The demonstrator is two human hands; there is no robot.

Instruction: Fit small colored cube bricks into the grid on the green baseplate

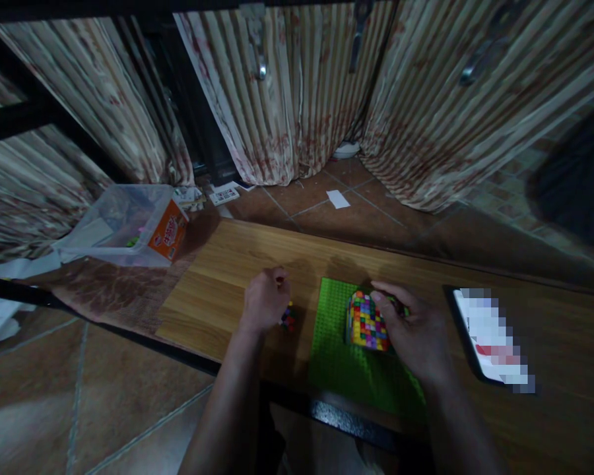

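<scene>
A green studded baseplate lies on the wooden table. On it stands a block of many small coloured bricks. My right hand curls round the block's right side, with its fingers on the top edge. My left hand rests on the table left of the plate, fingers closed over a few small coloured bricks that peek out beside it.
A phone with a lit screen lies on the table at the right. A clear plastic box with an orange label sits at the table's far left. Striped curtains hang behind, over a tiled floor.
</scene>
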